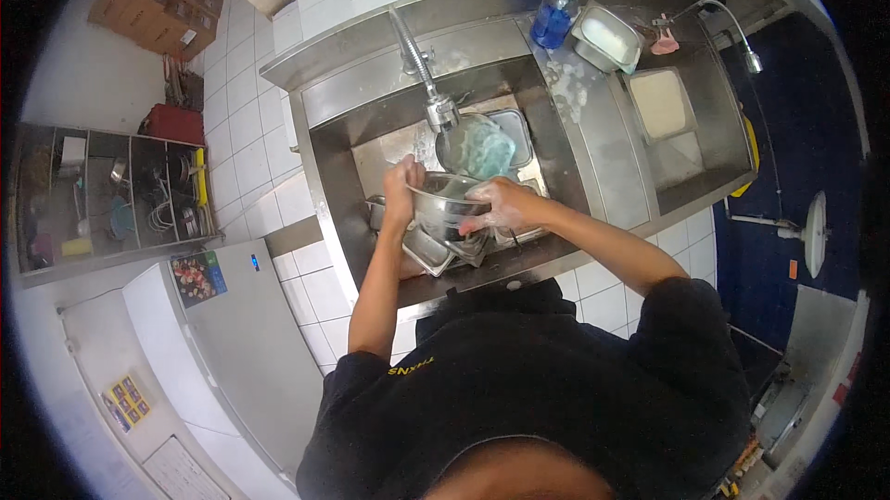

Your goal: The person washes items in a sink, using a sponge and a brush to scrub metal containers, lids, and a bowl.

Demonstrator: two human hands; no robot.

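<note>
Frame centre: left hand (402, 187) and right hand (506, 204) grip metal pot (441, 213) at sink (373, 164) containing trays (429, 251). Upper right: bottle (560, 7) holds blue liquid (551, 31).

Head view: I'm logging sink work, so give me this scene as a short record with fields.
Left hand: grips the pot at its left rim
Right hand: lathered, holds the pot's right side
Pot: round, metal, held over the sink
Tap: beyond the pot, over the sink
Bottle: blue, white pump top, on the counter right of the tap
</note>
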